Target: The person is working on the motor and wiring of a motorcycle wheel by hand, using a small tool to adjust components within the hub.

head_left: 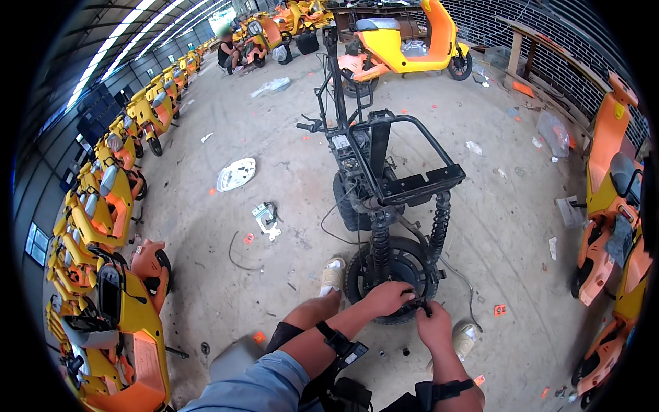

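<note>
A stripped black scooter frame [419,123] stands in front of me with its wheel [358,275] towards me. Two coil-spring shock absorbers [440,226] rise on either side of that wheel. At the wheel's near edge, my left hand [390,299] is closed, its fingertips on a small black part [417,303]. My right hand [434,325] is closed on the same part from the right, fingers pinched. The part's exact kind is too small and dark to make out, and whether it is fixed to the wheel I cannot tell.
A white plastic panel [236,174] and a metal bracket [266,221] lie on the floor at left. A loose cable [472,295] runs right of the wheel. Yellow scooters [147,117] line the left, more stand right. Another person [226,53] sits far back.
</note>
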Demonstrator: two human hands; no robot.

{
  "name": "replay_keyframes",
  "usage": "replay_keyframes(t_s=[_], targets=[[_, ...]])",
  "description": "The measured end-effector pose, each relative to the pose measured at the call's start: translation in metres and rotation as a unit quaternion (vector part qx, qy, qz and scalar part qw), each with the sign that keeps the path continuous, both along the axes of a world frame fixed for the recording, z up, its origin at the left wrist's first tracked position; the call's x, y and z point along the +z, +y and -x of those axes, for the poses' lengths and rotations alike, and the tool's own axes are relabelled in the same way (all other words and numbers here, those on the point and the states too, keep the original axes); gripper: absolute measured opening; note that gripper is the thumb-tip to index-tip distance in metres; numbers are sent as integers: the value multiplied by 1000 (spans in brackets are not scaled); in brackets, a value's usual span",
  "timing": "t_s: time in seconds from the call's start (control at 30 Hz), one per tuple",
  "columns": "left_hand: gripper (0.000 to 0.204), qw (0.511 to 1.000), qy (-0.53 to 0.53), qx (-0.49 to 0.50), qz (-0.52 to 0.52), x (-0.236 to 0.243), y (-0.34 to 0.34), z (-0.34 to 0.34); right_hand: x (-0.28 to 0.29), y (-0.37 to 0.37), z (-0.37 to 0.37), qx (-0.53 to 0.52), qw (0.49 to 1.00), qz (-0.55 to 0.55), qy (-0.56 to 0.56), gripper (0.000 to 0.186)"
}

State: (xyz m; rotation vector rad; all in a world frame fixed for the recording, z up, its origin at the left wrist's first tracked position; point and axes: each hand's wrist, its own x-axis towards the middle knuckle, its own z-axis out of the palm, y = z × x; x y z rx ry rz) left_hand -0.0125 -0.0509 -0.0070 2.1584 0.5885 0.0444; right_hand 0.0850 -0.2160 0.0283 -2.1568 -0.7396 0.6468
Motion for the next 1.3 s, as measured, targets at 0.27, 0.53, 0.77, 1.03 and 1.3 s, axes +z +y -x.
replay_keyframes(t_s=[0.27,0.53,0.77,1.03,1.3], targets=[[32,1000,17,0,22,4,-2,0,-5,-2,0,-2,1000,9,-6,30],[32,999,-3,26,-21,9,8,-8,-5,11,-11,3,1000,16,-2,32],[31,999,-3,36,-16,18,25,-26,-7,29,-31,3,1000,4,-4,31],[33,998,-11,58,-17,25,40,-49,1,49,-54,1,1000,-4,4,32],[35,998,-35,50,-29,14,37,-52,3,49,-55,-7,1000,-12,7,32]])
